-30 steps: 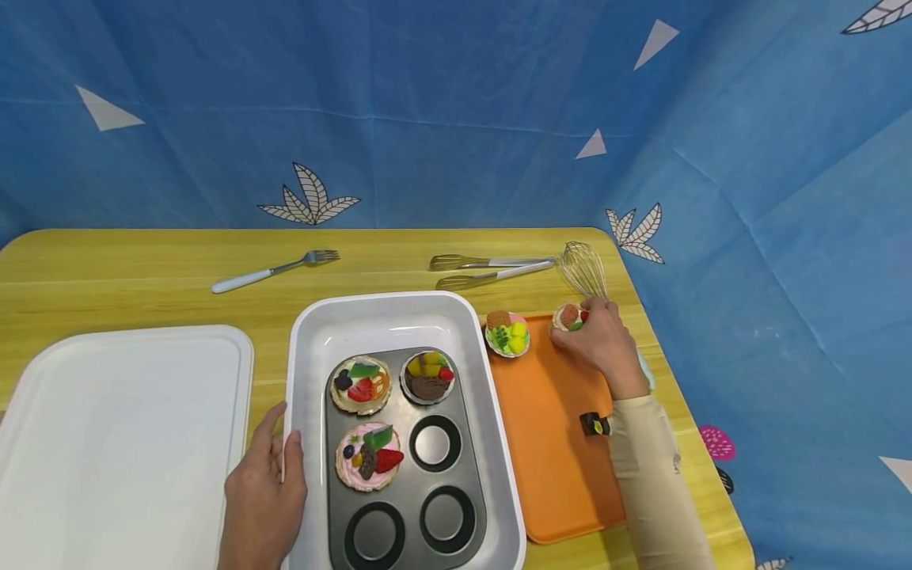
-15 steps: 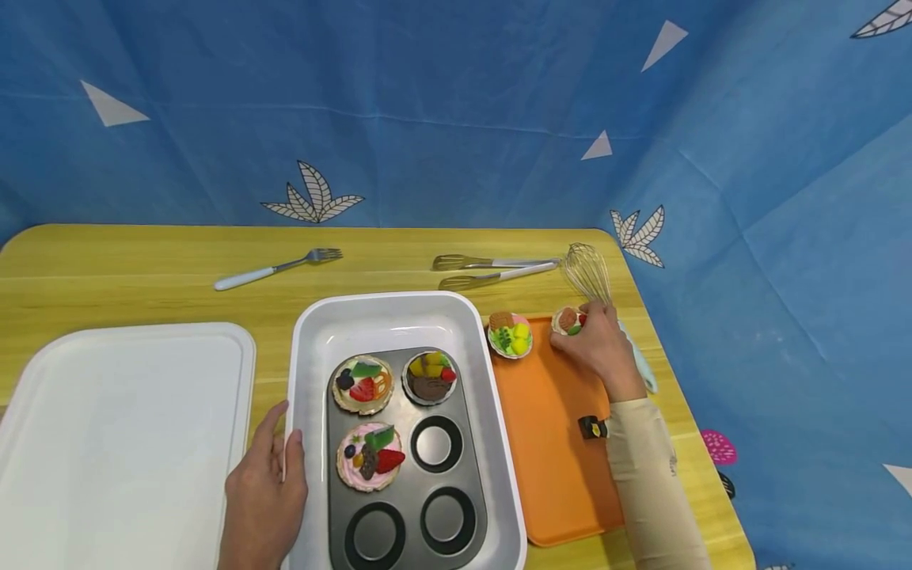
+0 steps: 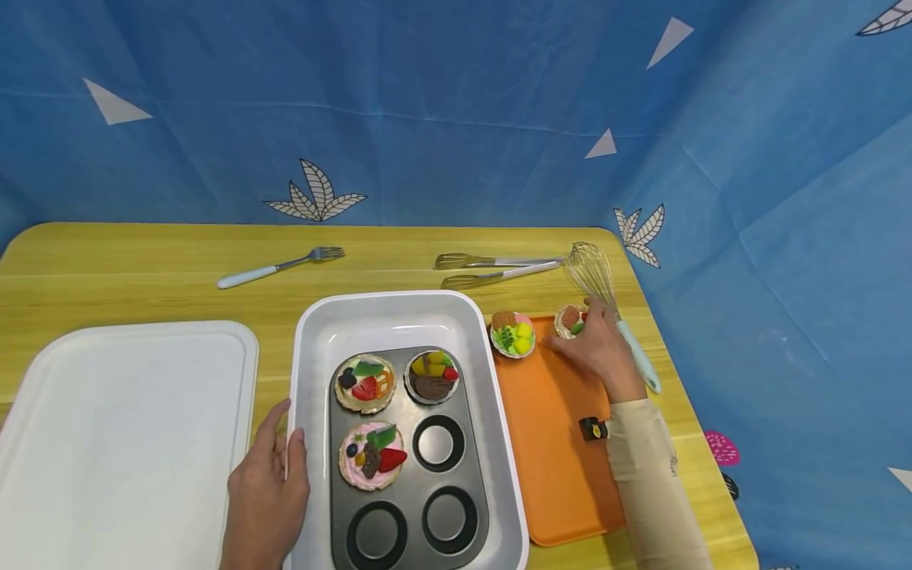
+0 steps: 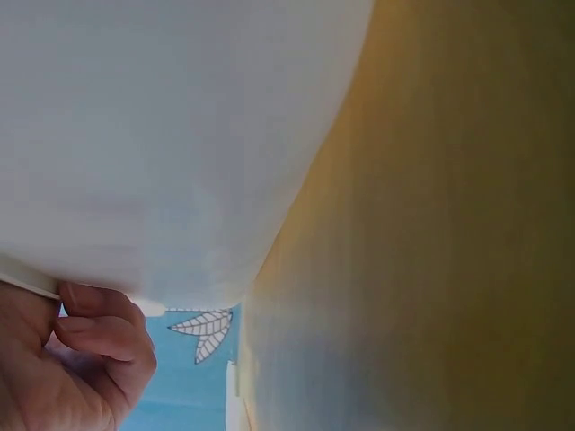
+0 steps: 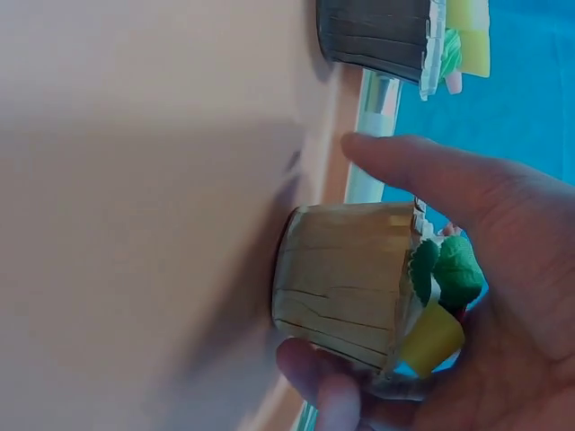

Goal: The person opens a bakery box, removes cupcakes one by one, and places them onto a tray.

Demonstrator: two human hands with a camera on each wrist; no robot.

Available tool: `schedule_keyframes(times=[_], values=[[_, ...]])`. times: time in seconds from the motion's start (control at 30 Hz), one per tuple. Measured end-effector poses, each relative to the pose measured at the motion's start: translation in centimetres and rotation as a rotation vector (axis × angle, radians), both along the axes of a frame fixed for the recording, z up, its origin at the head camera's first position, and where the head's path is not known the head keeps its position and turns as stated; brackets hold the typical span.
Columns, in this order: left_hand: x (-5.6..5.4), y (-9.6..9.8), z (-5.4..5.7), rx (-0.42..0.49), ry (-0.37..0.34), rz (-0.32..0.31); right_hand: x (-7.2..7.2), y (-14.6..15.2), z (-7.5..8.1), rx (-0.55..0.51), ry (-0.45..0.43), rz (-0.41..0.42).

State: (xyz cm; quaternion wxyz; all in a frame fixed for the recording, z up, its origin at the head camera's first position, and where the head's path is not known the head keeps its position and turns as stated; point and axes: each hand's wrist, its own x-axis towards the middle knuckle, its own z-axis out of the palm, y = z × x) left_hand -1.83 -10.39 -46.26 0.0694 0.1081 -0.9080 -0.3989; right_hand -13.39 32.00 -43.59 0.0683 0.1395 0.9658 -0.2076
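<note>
My left hand [image 3: 267, 491] grips the left rim of a deep white tray [image 3: 466, 317], thumb over the edge and fingers outside. Inside lies a grey muffin tin [image 3: 408, 434] with three decorated cupcakes, one of them pink-topped [image 3: 370, 457]. My right hand [image 3: 597, 348] is around a cupcake in a tan paper cup [image 5: 346, 278] at the back of the orange tray [image 3: 552, 475]. In the right wrist view its fingertips [image 5: 301, 364] touch the cup's side, while the thumb stands apart from it. A cupcake in a dark cup [image 5: 373, 36] stands beside it.
A large whisk [image 3: 594, 277] lies behind and right of my right hand. Two small whisks [image 3: 499, 267] are at the back, and a fork [image 3: 281, 267] lies at the back left. Left stands a white tray or lid [image 3: 142, 443]. A blue patterned cloth [image 3: 456, 111] hangs behind the table.
The large whisk's handle has swung out to the right, showing more from behind my right hand. Both hands have stayed almost in place; the view has shifted slightly.
</note>
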Motion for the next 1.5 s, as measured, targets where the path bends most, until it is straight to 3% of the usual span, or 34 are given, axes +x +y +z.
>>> schedule_keyframes(times=[0.3,0.67,1.07,1.5], values=[[0.2,0.0,-0.1,0.007,-0.033,0.003,0.4,-0.3,0.7,0.014,0.015,-0.040],[0.3,-0.2,0.1,-0.002,-0.026,0.003,2.2,-2.6,3.2,0.119,0.139,-0.013],[0.2,-0.3,0.4,-0.008,-0.045,0.001,4.8,-8.4,6.6,0.128,0.288,0.113],[0.0,0.0,0.4,-0.010,-0.050,-0.024,7.8,-15.4,7.0,0.069,0.434,0.365]])
